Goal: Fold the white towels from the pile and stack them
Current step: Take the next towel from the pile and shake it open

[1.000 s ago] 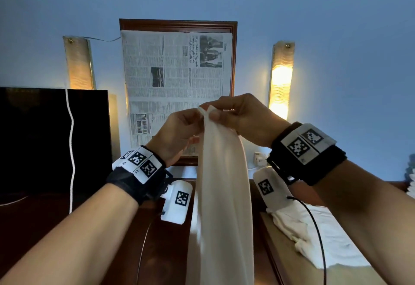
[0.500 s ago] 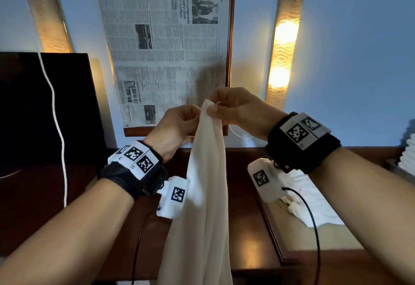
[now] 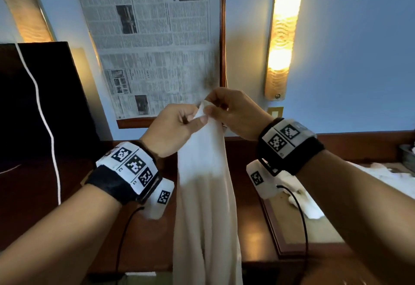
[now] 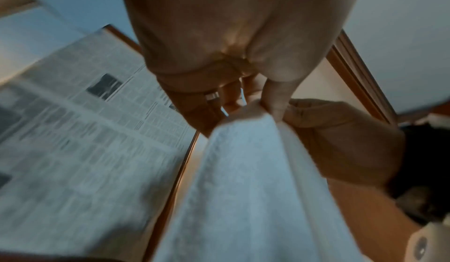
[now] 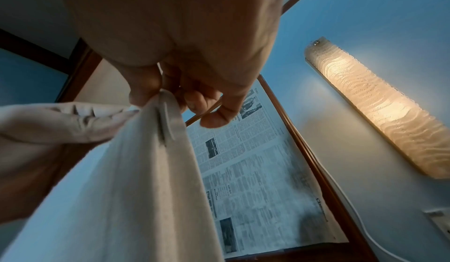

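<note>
A white towel hangs long and narrow in front of me, its lower end running out of the head view. Both hands meet at its top edge. My left hand pinches the top between thumb and fingers, and my right hand pinches the same top edge just beside it. The left wrist view shows the towel hanging from my left hand. In the right wrist view the towel hangs from my right hand. A crumpled pile of white towels lies on the table at the right.
A dark wooden table runs below the hands, with a lighter inset panel on the right. A dark screen with a white cable stands at the left. A framed newspaper and a lit wall lamp are on the blue wall.
The view has tilted down, so more of the table shows. Both hands stay together at the top of the hanging towel, shifting slightly to the right.
</note>
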The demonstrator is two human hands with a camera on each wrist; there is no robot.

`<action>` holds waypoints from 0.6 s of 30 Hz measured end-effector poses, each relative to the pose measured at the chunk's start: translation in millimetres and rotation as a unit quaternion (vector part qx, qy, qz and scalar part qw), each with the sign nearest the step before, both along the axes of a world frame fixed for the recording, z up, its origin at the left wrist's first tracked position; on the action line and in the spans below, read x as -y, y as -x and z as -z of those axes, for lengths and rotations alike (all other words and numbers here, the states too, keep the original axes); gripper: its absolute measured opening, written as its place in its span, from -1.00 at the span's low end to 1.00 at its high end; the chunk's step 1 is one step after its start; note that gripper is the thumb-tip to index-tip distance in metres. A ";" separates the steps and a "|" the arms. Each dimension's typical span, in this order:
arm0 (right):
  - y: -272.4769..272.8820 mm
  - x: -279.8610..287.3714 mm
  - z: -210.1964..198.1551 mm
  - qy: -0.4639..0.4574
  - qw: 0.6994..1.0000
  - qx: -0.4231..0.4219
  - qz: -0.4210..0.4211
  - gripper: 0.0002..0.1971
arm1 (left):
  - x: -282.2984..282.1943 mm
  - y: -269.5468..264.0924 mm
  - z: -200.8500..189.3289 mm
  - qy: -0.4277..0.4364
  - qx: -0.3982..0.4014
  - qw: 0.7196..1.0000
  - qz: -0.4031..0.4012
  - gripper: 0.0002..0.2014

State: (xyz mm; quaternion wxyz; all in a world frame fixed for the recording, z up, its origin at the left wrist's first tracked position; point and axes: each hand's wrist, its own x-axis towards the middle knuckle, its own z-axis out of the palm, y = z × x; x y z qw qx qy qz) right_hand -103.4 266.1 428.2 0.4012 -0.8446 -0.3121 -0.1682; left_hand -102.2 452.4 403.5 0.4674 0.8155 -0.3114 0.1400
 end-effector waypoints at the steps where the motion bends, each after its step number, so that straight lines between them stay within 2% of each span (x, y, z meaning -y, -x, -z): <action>1: -2.9 4.1 1.8 0.006 1.000 0.006 0.008 -0.91 | 4.3 -2.7 -0.5 -0.017 0.014 1.000 -0.017 -0.50; 4: -11.5 15.8 16.5 -0.046 0.999 -0.006 0.017 -0.76 | 18.5 -7.8 -0.9 -0.038 0.026 0.998 -0.035 -0.52; 7: -13.8 30.2 44.8 -0.133 0.987 -0.088 -0.017 -0.61 | 27.3 -12.9 -0.4 -0.039 0.008 0.999 -0.028 -0.55; 10: -14.6 40.9 81.3 -0.178 0.968 -0.164 -0.067 -0.65 | 34.1 -13.8 3.3 -0.039 -0.024 0.998 -0.034 -0.59; 13: -15.5 49.2 116.6 -0.242 0.930 -0.248 -0.121 -0.70 | 37.8 -17.7 12.5 -0.036 -0.041 0.996 -0.069 -0.61; 15: -16.3 59.6 143.0 -0.232 0.922 -0.282 -0.128 -0.68 | 33.8 -19.4 18.2 -0.020 -0.044 0.995 -0.092 -0.59; 18: -16.1 80.7 191.2 -0.196 0.908 -0.347 -0.134 -0.78 | 20.2 -18.5 25.3 0.025 -0.039 0.991 -0.128 -0.61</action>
